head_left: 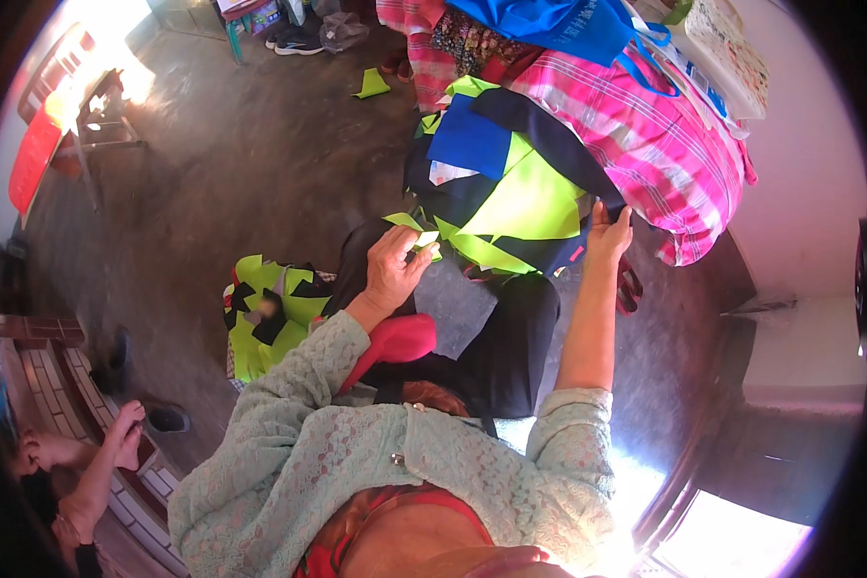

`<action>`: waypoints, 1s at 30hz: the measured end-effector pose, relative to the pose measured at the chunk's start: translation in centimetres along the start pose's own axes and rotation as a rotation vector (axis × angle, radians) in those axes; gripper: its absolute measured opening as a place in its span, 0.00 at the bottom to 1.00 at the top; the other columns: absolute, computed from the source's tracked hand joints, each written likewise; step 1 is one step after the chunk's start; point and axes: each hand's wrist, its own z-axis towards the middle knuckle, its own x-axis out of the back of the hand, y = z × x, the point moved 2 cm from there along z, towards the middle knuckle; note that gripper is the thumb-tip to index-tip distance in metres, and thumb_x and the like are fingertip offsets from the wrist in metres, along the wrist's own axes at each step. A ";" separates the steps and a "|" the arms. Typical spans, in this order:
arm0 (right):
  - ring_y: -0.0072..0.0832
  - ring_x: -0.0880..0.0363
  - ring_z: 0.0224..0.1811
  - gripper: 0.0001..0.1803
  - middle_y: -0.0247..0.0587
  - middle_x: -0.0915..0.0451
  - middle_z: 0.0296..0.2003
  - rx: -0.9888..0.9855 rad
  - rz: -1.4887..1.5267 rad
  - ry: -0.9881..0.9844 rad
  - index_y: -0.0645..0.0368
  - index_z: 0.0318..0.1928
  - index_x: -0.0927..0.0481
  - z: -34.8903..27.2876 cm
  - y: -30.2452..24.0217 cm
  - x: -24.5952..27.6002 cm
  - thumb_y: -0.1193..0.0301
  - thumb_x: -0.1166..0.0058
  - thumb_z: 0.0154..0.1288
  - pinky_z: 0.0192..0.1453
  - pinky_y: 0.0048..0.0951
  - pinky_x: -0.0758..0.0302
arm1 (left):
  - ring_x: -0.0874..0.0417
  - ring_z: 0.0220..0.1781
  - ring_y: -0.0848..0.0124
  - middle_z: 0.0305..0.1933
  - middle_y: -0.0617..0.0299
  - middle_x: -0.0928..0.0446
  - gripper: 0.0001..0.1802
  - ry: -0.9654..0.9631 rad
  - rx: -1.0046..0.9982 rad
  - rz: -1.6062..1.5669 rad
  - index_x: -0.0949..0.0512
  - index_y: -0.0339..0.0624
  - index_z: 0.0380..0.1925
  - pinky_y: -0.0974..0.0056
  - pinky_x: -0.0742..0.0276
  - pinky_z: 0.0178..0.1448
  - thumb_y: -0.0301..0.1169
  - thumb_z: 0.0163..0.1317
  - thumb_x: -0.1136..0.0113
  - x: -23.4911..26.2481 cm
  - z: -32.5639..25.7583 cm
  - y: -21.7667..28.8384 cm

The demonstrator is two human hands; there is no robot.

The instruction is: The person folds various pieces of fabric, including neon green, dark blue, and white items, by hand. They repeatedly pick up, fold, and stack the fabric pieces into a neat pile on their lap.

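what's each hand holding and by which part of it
Left hand: lime fabric piece, by an edge. Right hand: dark fabric strip, by its lower end.

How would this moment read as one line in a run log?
left hand: pinching small yellow-green piece | right hand: holding dark strip | nearby: heap of coloured pieces, pink plaid cloth

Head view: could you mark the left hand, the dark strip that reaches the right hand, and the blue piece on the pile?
Left hand (393,264): head view, on the back of the hand.
Dark strip (555,137): head view, midway along it.
Blue piece (469,141): head view, middle of its face.
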 end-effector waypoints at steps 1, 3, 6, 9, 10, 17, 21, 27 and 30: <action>0.38 0.20 0.29 0.16 0.45 0.22 0.34 0.005 -0.028 -0.037 0.61 0.47 0.33 0.1 -0.4 0.1 0.65 0.50 0.65 0.29 0.31 0.20 | 0.26 0.29 0.55 0.27 0.55 0.27 0.10 0.005 -0.003 0.004 0.27 0.37 0.28 0.59 0.30 0.32 0.28 0.50 0.35 0.0 0.0 0.0; 0.37 0.20 0.27 0.15 0.44 0.22 0.32 0.025 -0.146 0.070 0.60 0.46 0.32 0.4 -1.2 0.5 0.65 0.49 0.65 0.28 0.30 0.21 | 0.26 0.29 0.55 0.27 0.55 0.27 0.11 0.010 -0.006 -0.006 0.27 0.37 0.28 0.59 0.30 0.32 0.28 0.50 0.35 -0.2 0.0 0.0; 0.34 0.21 0.25 0.15 0.43 0.23 0.31 -0.017 -0.247 0.144 0.61 0.45 0.31 1.6 -2.1 2.1 0.65 0.48 0.63 0.25 0.28 0.21 | 0.26 0.29 0.55 0.27 0.54 0.27 0.11 0.006 0.002 -0.018 0.27 0.37 0.28 0.59 0.30 0.32 0.28 0.49 0.35 -0.2 0.1 0.2; 0.34 0.22 0.30 0.17 0.43 0.24 0.34 -0.043 -0.408 0.110 0.63 0.47 0.31 1.3 -2.3 2.8 0.65 0.48 0.63 0.33 0.32 0.21 | 0.26 0.29 0.55 0.27 0.54 0.27 0.11 0.011 0.010 -0.003 0.27 0.37 0.28 0.59 0.30 0.32 0.28 0.49 0.35 0.1 -0.1 0.0; 0.34 0.22 0.33 0.18 0.44 0.25 0.36 0.083 -0.501 0.114 0.63 0.48 0.31 2.0 -2.9 3.6 0.65 0.47 0.62 0.36 0.32 0.22 | 0.26 0.29 0.55 0.27 0.54 0.27 0.11 0.012 0.006 -0.013 0.27 0.37 0.28 0.59 0.30 0.32 0.28 0.49 0.35 -0.1 0.0 0.1; 0.34 0.25 0.47 0.25 0.46 0.26 0.46 0.640 -0.998 -0.263 0.64 0.54 0.31 -3.1 -3.1 -0.5 0.72 0.40 0.56 0.50 0.31 0.27 | 0.24 0.32 0.55 0.30 0.53 0.26 0.08 -0.073 0.025 -0.036 0.25 0.34 0.31 0.61 0.29 0.35 0.24 0.52 0.37 0.4 0.1 0.7; 0.30 0.27 0.53 0.33 0.39 0.26 0.52 0.274 -0.913 -0.914 0.58 0.56 0.30 -14.9 -1.8 -7.9 0.73 0.32 0.46 0.53 0.33 0.28 | 0.24 0.30 0.57 0.28 0.55 0.27 0.08 -0.108 -0.007 -0.054 0.25 0.36 0.29 0.59 0.29 0.34 0.27 0.51 0.37 0.2 0.4 1.1; 0.30 0.26 0.52 0.44 0.38 0.25 0.51 -0.089 -1.091 -1.256 0.55 0.62 0.37 -23.1 2.6 -8.7 0.73 0.30 0.42 0.54 0.33 0.29 | 0.21 0.34 0.57 0.32 0.55 0.23 0.08 -0.196 -0.056 -0.107 0.23 0.38 0.33 0.60 0.26 0.38 0.31 0.59 0.44 0.3 0.2 0.8; 0.27 0.22 0.37 0.35 0.43 0.21 0.39 0.115 -1.174 -1.199 0.53 0.59 0.32 -24.2 4.7 -7.4 0.76 0.34 0.47 0.41 0.28 0.25 | 0.21 0.33 0.56 0.32 0.55 0.23 0.09 -0.226 -0.060 -0.141 0.23 0.39 0.35 0.59 0.26 0.38 0.33 0.60 0.44 0.1 -0.2 0.5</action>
